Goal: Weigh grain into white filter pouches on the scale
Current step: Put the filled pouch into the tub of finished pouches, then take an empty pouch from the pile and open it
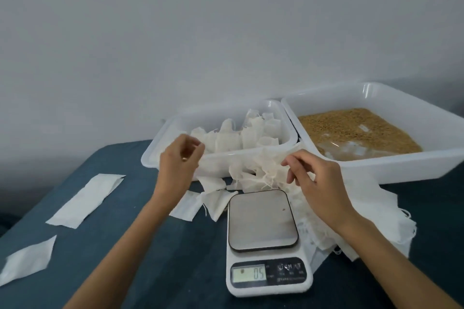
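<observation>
1. Right hand is in the loose heap of empty pouches just beyond the far edge of the scale; its grip is pinched on a bit of the white fabric at the heap's right side.
2. Left hand hangs in front of the pouch tray, fingers curled together, and I cannot tell whether anything is between them.
3. The key relation: the heap lies between the two hands, touching the right one, so the right is nearer; the scale plate sits bare just this side of it, toward the person.
4. The grain is in the right-hand tray, at the far right corner of the blue counter, beyond the right hand.
5. Two flat white strips lie toward the left edge, long axes slanting away to the right.
6. Writing: the display reads "05"; the button labels are too blurred to read.
</observation>
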`<move>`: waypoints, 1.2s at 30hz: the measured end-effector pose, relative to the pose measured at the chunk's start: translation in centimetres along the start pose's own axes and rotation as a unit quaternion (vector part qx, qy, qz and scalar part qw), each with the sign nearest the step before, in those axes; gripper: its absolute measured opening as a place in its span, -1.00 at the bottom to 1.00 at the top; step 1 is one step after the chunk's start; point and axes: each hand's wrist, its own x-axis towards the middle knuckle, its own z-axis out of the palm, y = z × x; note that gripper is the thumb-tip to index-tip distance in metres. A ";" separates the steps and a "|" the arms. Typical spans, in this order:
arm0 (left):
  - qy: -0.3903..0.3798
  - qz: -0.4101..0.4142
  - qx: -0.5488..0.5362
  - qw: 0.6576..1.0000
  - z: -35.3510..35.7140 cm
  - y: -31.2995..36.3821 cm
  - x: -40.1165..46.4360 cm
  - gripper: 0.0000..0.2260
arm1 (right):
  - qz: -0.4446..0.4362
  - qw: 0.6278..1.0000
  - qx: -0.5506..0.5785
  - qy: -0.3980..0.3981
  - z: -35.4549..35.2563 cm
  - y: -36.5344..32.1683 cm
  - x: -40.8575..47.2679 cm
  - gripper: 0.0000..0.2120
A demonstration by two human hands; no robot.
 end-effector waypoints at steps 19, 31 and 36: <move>0.058 -0.107 -0.052 0.991 0.5 -4.5 -5.8 -0.68 | 0.004 0.999 0.003 -0.045 0.9 0.2 -0.9 -0.83; 0.202 0.009 0.117 0.972 -3.5 -4.5 -5.6 -0.79 | 0.008 0.999 0.018 -0.040 0.8 0.2 -0.9 -0.85; 0.148 -0.041 -0.182 0.971 -2.2 -1.3 -6.2 -0.83 | 0.081 0.985 0.135 -0.074 0.8 -0.5 -0.9 -0.87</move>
